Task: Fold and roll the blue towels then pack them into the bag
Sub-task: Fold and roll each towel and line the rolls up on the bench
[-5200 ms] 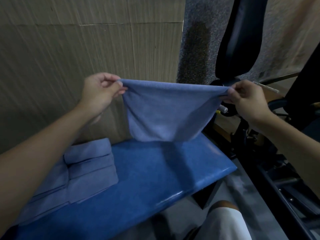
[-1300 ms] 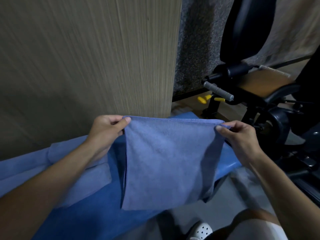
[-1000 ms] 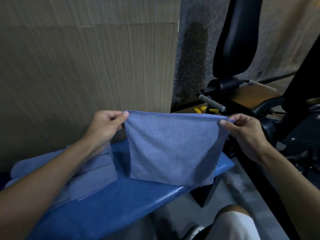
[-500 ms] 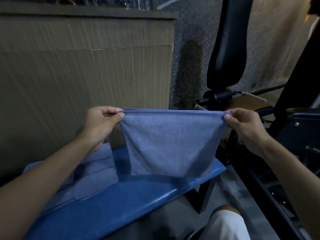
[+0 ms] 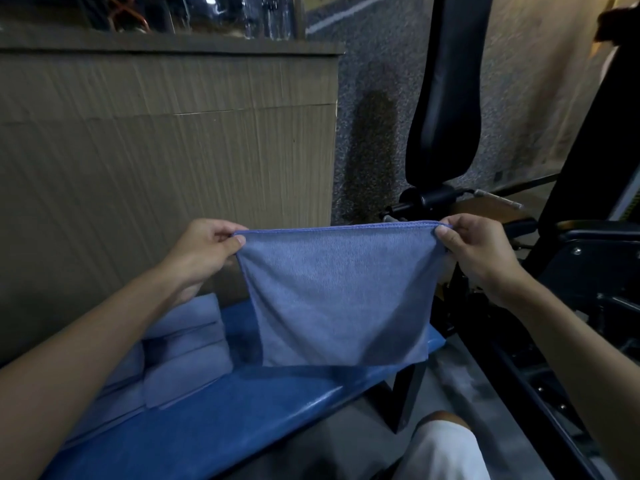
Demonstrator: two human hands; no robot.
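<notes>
- A ribbed brown cardboard panel [image 5: 166,174] stands behind the left hand [image 5: 204,251].
- A speckled grey surface [image 5: 374,98] shows farther back, above the gap between the hands.
- A black padded backrest [image 5: 446,91] rises above the right hand [image 5: 481,254].
- A glossy blue bench [image 5: 242,427] lies below both hands, in dim light.

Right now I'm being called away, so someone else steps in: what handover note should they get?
Left hand pinches the towel at its top left corner, right hand at the top right; it hangs spread between them over the bench.
Folded towels lie on the bench at left.
No bag in view.
Left: fold and roll this towel, then pack all.
</notes>
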